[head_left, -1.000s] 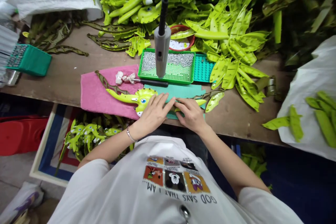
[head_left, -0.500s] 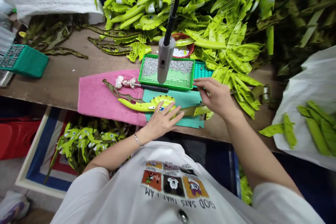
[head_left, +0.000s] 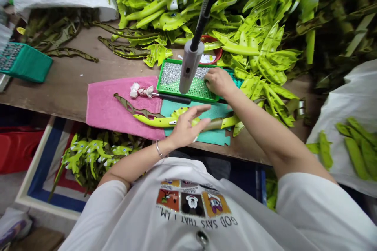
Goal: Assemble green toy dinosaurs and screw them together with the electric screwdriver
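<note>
Lying across the pink cloth (head_left: 100,104) and the teal mat (head_left: 212,138), the green toy piece (head_left: 153,122) is being partly covered by the left hand (head_left: 187,126), whose fingers and thumb are being held spread; whether contact is being made cannot be told. The right end of the green tray (head_left: 198,87) is being overlapped by the right hand (head_left: 220,81), its fingers being curled downward; whether anything is being pinched cannot be seen. Beyond, loose green parts (head_left: 265,53) are lying heaped.
</note>
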Motion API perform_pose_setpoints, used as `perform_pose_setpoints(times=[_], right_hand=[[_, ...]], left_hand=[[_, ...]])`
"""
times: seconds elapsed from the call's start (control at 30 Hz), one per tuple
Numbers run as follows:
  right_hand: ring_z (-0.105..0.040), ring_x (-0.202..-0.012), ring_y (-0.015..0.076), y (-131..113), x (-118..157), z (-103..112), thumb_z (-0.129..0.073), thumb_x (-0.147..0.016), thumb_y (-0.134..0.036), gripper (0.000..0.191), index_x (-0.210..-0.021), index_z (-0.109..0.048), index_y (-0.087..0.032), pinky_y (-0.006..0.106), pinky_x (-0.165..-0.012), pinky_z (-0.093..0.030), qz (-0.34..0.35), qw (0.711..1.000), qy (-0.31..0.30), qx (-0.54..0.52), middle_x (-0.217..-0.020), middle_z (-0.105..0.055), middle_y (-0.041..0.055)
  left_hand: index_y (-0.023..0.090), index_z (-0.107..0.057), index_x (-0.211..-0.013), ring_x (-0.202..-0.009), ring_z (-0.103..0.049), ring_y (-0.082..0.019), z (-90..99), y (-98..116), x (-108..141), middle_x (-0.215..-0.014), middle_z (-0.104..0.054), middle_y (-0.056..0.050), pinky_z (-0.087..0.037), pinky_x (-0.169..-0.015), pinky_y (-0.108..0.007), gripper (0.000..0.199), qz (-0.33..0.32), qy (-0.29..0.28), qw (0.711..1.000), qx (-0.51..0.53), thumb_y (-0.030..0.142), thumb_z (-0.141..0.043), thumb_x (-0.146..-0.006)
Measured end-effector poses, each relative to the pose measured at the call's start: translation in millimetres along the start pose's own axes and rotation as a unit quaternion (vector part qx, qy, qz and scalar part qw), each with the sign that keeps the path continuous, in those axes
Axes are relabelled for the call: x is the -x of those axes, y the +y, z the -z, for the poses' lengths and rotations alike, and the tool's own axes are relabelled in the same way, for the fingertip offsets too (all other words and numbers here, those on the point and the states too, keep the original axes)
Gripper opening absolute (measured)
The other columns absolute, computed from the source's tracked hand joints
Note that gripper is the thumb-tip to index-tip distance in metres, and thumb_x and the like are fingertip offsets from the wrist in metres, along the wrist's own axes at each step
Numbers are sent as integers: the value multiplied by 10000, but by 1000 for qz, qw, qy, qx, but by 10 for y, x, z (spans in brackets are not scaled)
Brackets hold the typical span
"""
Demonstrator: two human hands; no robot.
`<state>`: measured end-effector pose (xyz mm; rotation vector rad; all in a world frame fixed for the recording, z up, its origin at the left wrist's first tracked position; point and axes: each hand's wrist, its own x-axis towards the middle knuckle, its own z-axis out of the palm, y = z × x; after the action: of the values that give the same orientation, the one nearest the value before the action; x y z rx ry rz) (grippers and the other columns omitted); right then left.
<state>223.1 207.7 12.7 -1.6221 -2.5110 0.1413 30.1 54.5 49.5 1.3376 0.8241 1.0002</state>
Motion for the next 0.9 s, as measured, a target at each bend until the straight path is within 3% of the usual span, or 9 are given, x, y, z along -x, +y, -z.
perform_pose_setpoints(times=[0.1, 0.17, 0.27, 0.33, 0.47, 0.73, 0.8, 0.9], right_hand=[[-630, -795, 237, 35, 17, 64, -568, -719, -87, 175, -753, -716, -174, 406, -803, -497, -55, 982, 74, -168, -827, -722, 86], [-622, -724, 192, -24, 91, 149, -617, -677, -83, 150, -729, -716, -183, 375, -786, -511, -103, 938, 123, -306, -744, -708, 30], [-600, -649, 142, -234, 301, 300, -677, -656, -76, 125, -721, -716, -176, 315, -702, -512, -133, 858, 136, -477, -699, -696, 5], [-605, -649, 131, -402, 473, 385, -717, -657, -92, 110, -726, -715, -178, 292, -676, -510, -121, 828, 110, -536, -712, -703, 3], [-632, -692, 138, -650, 762, 459, -769, -680, -163, 86, -751, -730, -191, 293, -714, -520, -107, 828, 89, -544, -745, -718, -1], [-674, -760, 160, -880, 1030, 309, -777, -745, -314, 113, -819, -746, -233, 328, -776, -571, -149, 799, 135, -566, -829, -744, 2], [-680, -762, 157, -922, 1087, 270, -759, -765, -310, 118, -852, -735, -235, 319, -772, -576, -144, 807, 147, -553, -843, -742, 1], [-688, -748, 154, -985, 1185, 254, -712, -805, -282, 108, -899, -712, -230, 307, -746, -581, -130, 845, 165, -493, -847, -737, 4]], left_hand=[[171, -590, -1243, -1320, -579, -202, -92, 38, -282, -1345, -649, -120, -383, -1182, -405, 351, 150, 89, 967, 186, 187, -638, -895], [168, -571, -1234, -1336, -568, -197, -145, 54, -466, -1361, -634, -118, -379, -1185, -405, 334, 227, 145, 926, 263, 148, -615, -903], [134, -566, -1207, -1300, -599, -193, -201, 97, -640, -1306, -658, -139, -421, -1154, -386, 248, 271, 204, 876, 342, 140, -528, -962], [106, -585, -1179, -1263, -626, -191, -217, 140, -653, -1233, -691, -145, -438, -1140, -369, 226, 267, 215, 859, 380, 145, -462, -993], [91, -617, -1185, -1240, -641, -197, -200, 236, -487, -1190, -718, -133, -447, -1136, -375, 285, 264, 210, 850, 404, 129, -414, -989], [83, -600, -1260, -1261, -633, -195, -143, 347, -155, -1264, -693, -148, -465, -1132, -362, 344, 313, 218, 832, 403, 133, -377, -1002], [78, -580, -1304, -1265, -632, -206, -130, 344, -101, -1271, -692, -159, -464, -1136, -378, 363, 322, 225, 827, 402, 138, -387, -1002], [61, -586, -1301, -1258, -639, -209, -110, 323, -13, -1256, -699, -170, -468, -1131, -357, 358, 334, 233, 815, 413, 153, -397, -1011]])
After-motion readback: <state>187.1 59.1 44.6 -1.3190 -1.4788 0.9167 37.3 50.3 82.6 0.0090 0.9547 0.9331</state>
